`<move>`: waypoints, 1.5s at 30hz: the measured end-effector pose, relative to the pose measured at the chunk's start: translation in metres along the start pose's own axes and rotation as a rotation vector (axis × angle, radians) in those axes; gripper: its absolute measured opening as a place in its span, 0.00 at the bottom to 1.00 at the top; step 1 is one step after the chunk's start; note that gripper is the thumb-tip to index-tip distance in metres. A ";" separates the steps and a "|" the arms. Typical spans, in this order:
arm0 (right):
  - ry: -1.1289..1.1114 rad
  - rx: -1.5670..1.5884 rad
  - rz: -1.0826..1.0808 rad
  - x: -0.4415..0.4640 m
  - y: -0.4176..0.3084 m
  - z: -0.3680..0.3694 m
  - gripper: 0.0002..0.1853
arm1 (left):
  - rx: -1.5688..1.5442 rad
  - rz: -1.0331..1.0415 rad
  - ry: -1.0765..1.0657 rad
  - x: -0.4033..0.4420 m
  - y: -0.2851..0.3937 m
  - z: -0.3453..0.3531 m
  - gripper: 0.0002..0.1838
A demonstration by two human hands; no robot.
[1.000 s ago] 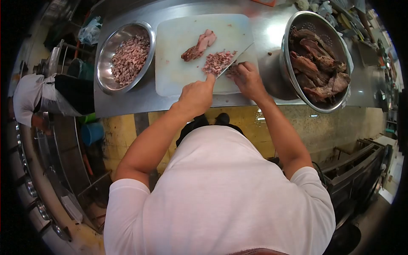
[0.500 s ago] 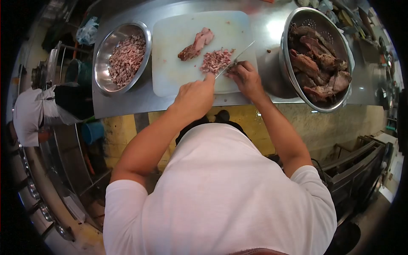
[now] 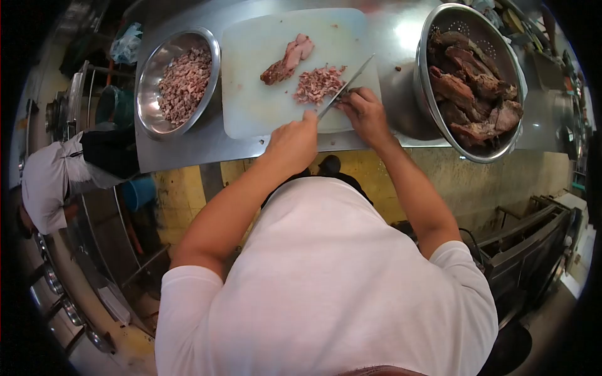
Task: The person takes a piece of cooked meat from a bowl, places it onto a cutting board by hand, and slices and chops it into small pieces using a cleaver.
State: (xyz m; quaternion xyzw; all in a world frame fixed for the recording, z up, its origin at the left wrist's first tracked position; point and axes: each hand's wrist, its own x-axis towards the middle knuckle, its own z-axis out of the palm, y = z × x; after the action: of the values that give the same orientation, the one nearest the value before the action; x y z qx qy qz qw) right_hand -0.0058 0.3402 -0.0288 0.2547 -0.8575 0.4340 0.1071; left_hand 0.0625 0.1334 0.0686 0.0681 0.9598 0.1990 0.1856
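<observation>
My left hand (image 3: 293, 144) is closed round the handle of a knife (image 3: 347, 86), whose blade slants up and to the right over a white cutting board (image 3: 251, 113). At the blade's right side my right hand (image 3: 365, 114) has its fingers bent and pressed on a small piece of meat, mostly hidden beneath them. Left of the blade lies a heap of chopped meat (image 3: 318, 84). Farther up the board rests a larger chunk of meat (image 3: 288, 59), apart from both hands.
A steel bowl (image 3: 216, 69) of diced meat stands left of the board. On the right, a steel colander (image 3: 421, 94) holds several large pieces of cooked meat. Another person in a white shirt (image 3: 47, 182) is at the far left. The steel table's (image 3: 244, 149) front edge runs below my wrists.
The blade has swung slightly steeper and its edge sits nearer my right fingers. Both hands remain in nearly the same place. The person at the left has shifted a little.
</observation>
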 end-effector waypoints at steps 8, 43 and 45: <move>-0.015 0.077 0.013 0.006 -0.004 -0.014 0.08 | -0.001 0.032 -0.018 -0.020 0.021 -0.044 0.08; 0.002 -0.058 -0.080 0.004 -0.005 0.003 0.09 | -0.002 -0.036 0.019 -0.029 0.010 -0.003 0.08; 0.004 -0.066 -0.097 0.004 -0.004 0.004 0.10 | 0.035 -0.029 0.078 -0.012 0.007 0.010 0.07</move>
State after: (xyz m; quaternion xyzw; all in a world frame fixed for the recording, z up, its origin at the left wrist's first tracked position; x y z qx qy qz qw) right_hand -0.0067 0.3336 -0.0269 0.2914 -0.8579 0.4001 0.1379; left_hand 0.0775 0.1407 0.0664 0.0494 0.9706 0.1821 0.1496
